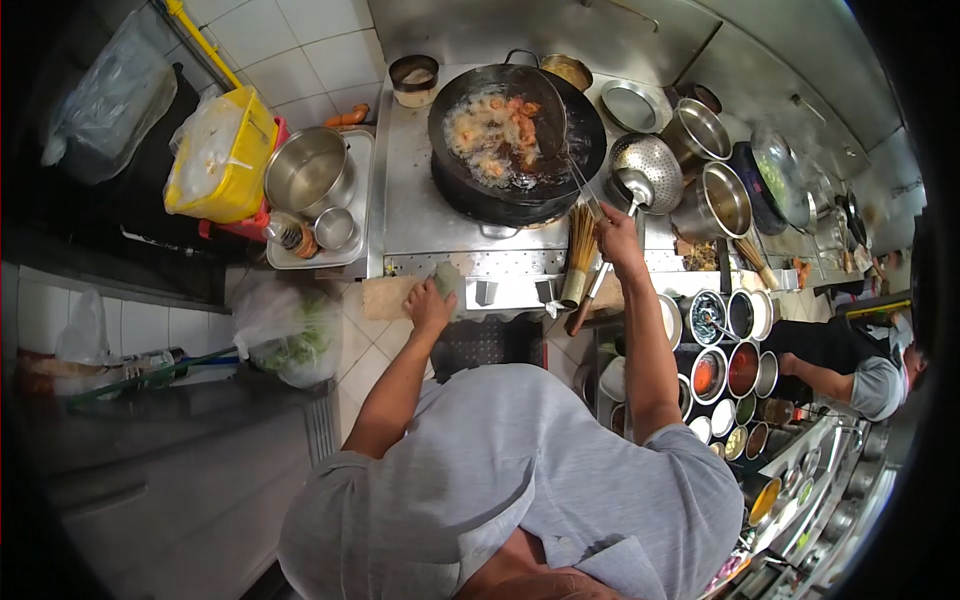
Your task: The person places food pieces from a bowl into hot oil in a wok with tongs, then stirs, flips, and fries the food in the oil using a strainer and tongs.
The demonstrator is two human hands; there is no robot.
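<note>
A black wok [470, 205] sits on the stove, with browned pieces of food [515, 125] frying in bubbling oil. My right hand [618, 240] is closed around the long handle of a skimmer [578, 172], whose round head dips into the right side of the wok. At the stove's front edge, my left hand [430, 303] has its fingers bent over a greyish-green cloth [447, 279]. Beside my right hand lie a bamboo brush [581, 245] and a ladle [637, 188], which rests over a perforated strainer [655, 160].
Left of the stove, a tray [365, 200] bears a steel pot [308, 170] and a small cup. A yellow crate [222, 155] stands further left. Steel pots [722, 200] line the right. Several seasoning containers [710, 375] are below them, with another person [850, 375] nearby.
</note>
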